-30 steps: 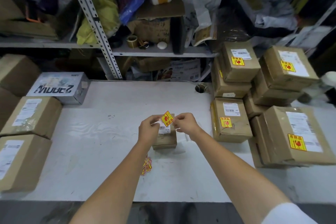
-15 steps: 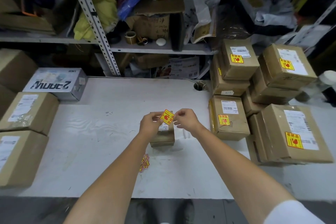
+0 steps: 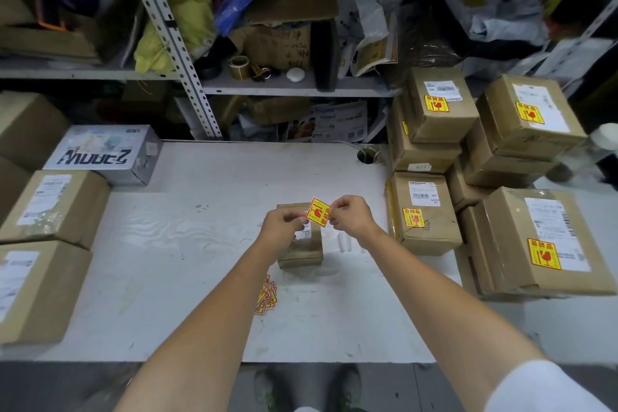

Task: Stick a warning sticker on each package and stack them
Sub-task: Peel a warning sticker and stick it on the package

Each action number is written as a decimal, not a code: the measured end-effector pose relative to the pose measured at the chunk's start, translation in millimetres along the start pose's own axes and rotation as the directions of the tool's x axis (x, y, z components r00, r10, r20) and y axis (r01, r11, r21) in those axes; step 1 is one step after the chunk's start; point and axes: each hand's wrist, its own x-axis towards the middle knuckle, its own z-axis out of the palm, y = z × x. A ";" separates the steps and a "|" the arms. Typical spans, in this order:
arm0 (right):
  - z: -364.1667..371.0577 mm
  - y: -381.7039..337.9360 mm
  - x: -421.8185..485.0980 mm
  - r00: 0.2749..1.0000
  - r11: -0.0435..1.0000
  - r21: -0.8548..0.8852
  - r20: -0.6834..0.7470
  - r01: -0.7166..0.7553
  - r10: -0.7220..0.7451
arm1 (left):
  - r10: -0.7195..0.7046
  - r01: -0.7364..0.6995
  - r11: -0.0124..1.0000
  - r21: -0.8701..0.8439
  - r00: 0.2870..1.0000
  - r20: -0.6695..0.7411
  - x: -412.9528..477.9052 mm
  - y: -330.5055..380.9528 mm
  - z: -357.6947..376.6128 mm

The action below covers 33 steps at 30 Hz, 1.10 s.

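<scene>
A yellow warning sticker (image 3: 318, 212) with red print is held in the air between both hands. My left hand (image 3: 282, 228) pinches its left corner and my right hand (image 3: 351, 217) pinches its right corner. Just below them a small brown package (image 3: 302, 252) with a white label stands on the white table (image 3: 187, 264), partly hidden by my left hand. A small pile of spare stickers (image 3: 266, 295) lies on the table beside my left forearm. Stickered packages (image 3: 423, 212) are stacked at the right.
Unstickered brown boxes (image 3: 55, 207) and a grey printed box (image 3: 107, 154) sit along the table's left side. A tall stack of stickered boxes (image 3: 531, 244) fills the right side. Cluttered metal shelving (image 3: 267, 84) rises behind the table. A cable hole (image 3: 368, 154) is at the back.
The hands and sticker stay almost in the same place above the small package; only the camera view has shifted slightly.
</scene>
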 end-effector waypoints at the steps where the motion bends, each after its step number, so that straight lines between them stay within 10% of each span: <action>1: 0.1 0.3 0.2 1.000 1.000 -0.007 -0.002 -0.001 0.001 | -0.007 0.007 1.000 -0.002 1.000 0.005 -0.4 -0.2 0.1; 33: -1.4 4.0 -22.2 0.962 0.969 -0.126 0.202 0.214 -0.186 | 0.016 -0.014 0.999 -0.032 0.998 0.057 -2.9 -1.8 14.2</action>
